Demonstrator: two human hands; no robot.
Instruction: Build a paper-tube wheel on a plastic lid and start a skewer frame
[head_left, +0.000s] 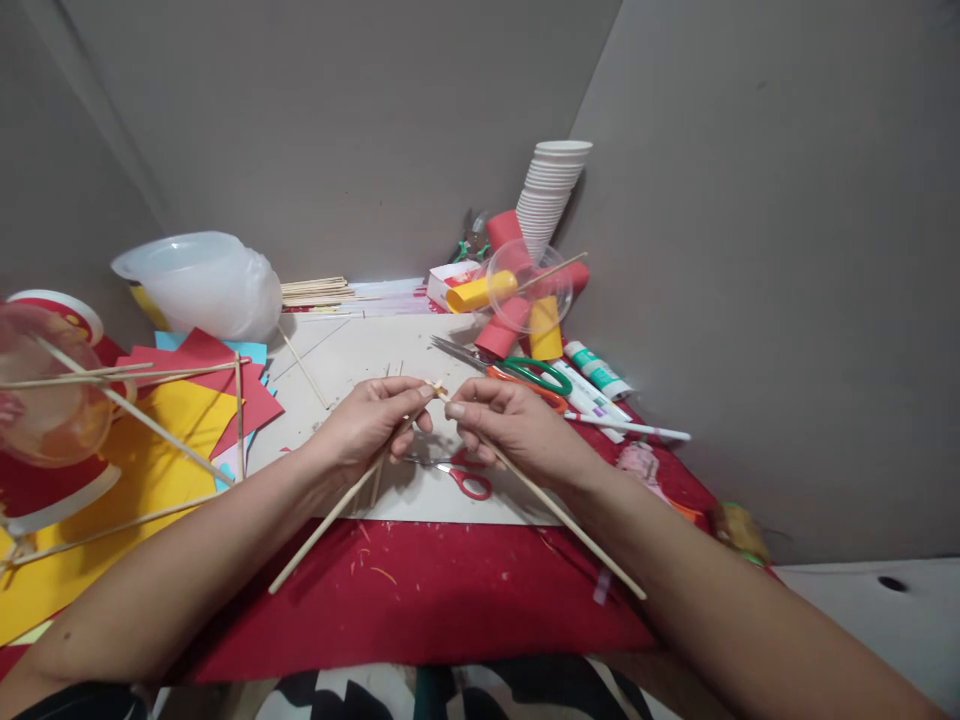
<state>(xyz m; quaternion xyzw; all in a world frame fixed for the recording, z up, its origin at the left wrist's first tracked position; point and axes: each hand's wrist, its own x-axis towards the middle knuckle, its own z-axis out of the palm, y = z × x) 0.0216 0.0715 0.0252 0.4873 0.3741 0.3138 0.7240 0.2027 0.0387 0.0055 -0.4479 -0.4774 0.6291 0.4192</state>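
My left hand (375, 415) is closed on a wooden stick (319, 537) that slants down to the lower left. A second wooden stick (577, 525) slants down to the lower right, its upper end pinched in my right hand (517, 425). The upper ends meet between my fingertips at a small pale joint (439, 387); what binds it is too small to make out. Below my hands, small red-handled scissors (472, 484) lie on a white board (442, 508). Thinner sticks (375, 488) show beneath my left hand.
On the left, a stick frame (240, 415) stands over yellow paper (172, 430) beside a clear plastic bowl. Behind are a white bag (225, 285) and skewers (315, 291). At right, green-handled scissors (551, 376), paper rolls, a glue stick (596, 370) and stacked cups (551, 190) sit near the wall.
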